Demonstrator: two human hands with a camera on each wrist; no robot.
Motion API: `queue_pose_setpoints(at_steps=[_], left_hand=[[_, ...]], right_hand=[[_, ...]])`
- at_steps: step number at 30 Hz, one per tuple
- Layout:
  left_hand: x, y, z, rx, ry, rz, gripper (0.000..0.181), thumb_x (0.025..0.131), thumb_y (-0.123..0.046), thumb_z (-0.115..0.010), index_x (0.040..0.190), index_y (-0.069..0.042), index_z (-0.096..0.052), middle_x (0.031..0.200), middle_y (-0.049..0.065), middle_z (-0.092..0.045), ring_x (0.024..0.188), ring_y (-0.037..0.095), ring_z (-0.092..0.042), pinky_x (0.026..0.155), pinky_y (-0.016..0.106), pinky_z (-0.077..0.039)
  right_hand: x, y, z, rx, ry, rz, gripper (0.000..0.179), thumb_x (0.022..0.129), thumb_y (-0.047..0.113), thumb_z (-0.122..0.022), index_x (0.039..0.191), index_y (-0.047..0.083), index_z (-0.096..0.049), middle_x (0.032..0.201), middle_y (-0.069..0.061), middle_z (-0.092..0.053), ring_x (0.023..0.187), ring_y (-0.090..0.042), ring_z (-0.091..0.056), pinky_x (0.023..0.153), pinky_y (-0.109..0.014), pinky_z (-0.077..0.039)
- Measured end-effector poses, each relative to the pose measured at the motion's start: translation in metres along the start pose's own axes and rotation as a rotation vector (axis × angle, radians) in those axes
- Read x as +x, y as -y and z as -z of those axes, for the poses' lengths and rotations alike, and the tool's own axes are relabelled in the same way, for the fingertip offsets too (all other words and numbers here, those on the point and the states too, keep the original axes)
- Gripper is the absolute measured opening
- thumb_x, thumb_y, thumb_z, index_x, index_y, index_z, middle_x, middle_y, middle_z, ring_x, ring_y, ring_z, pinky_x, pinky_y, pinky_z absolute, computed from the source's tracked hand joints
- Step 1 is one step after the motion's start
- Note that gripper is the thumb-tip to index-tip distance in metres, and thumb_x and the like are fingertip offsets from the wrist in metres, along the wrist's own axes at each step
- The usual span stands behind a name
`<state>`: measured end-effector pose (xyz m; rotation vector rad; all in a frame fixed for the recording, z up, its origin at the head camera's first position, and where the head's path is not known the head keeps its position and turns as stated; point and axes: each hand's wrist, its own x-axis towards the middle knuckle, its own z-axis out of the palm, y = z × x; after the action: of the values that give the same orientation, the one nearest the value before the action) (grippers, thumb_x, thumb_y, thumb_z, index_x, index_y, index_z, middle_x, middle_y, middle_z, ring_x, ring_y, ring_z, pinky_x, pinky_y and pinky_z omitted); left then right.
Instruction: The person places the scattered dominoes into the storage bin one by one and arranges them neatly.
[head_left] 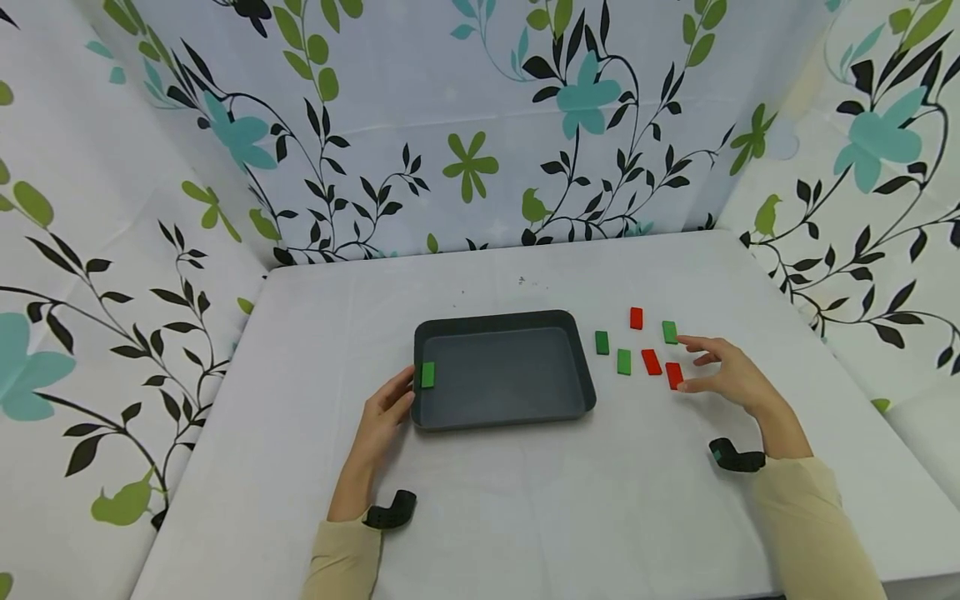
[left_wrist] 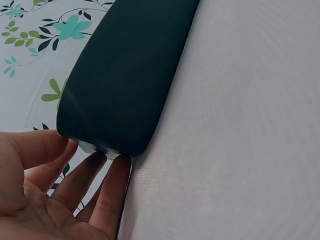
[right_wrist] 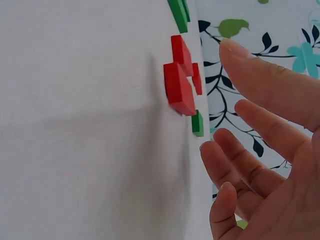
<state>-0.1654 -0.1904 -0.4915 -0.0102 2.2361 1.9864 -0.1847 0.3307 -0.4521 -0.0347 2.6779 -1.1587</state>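
A dark grey rectangular tray point(head_left: 502, 421) lies on the table. My left hand point(head_left: 381, 421) is at its left end, with fingertips against the end wall point(left_wrist: 112, 151); the fingers look relaxed rather than wrapped round it. Inside the tray, a green block point(head_left: 427, 375) lies by the left wall. To the tray's right, my right hand point(head_left: 727, 375) hovers with thumb and fingers spread apart, holding nothing. Its thumb tip overlaps the nearest red block point(head_left: 674, 376) in the head view, and its index fingertip is beside a green block point(head_left: 670, 332).
Between tray and right hand lie two more red blocks point(head_left: 636, 318) and two more green ones point(head_left: 624, 362). A white cloth covers the table point(head_left: 495, 517). Leaf-patterned curtains point(head_left: 465, 125) hang behind and at both sides. Each wrist wears a black camera point(head_left: 392, 510).
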Motion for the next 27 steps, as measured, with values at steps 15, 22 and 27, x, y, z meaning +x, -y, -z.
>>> queue_pose_setpoints(at_steps=[15,22,27], left_hand=[[-0.001,-0.002,0.0,0.006,-0.01,0.014,0.047,0.103,-0.013,-0.05,0.149,-0.014,-0.041,0.155,0.011,-0.039,0.141,0.028,-0.039,0.087,0.014,-0.043],[-0.001,-0.002,0.0,0.005,-0.007,0.009,0.048,0.103,-0.012,-0.048,0.15,-0.012,-0.039,0.156,0.012,-0.037,0.143,0.028,-0.037,0.087,0.013,-0.043],[0.001,0.0,0.0,0.009,-0.02,0.016,0.047,0.103,-0.011,-0.049,0.149,-0.013,-0.041,0.155,0.011,-0.039,0.142,0.028,-0.038,0.088,0.015,-0.044]], right_hand=[[0.005,-0.013,-0.01,-0.043,-0.022,-0.025,0.069,0.079,0.016,-0.08,0.139,-0.001,-0.049,0.126,-0.026,-0.05,0.113,-0.037,-0.045,0.09,-0.048,-0.043],[0.007,-0.017,-0.015,-0.074,-0.065,-0.03,0.058,0.079,0.012,-0.078,0.131,-0.002,-0.057,0.121,-0.025,-0.051,0.11,-0.037,-0.047,0.089,-0.05,-0.044],[0.008,-0.017,-0.017,-0.075,-0.081,-0.041,0.055,0.079,0.012,-0.077,0.129,-0.002,-0.059,0.12,-0.025,-0.051,0.109,-0.037,-0.047,0.088,-0.05,-0.043]])
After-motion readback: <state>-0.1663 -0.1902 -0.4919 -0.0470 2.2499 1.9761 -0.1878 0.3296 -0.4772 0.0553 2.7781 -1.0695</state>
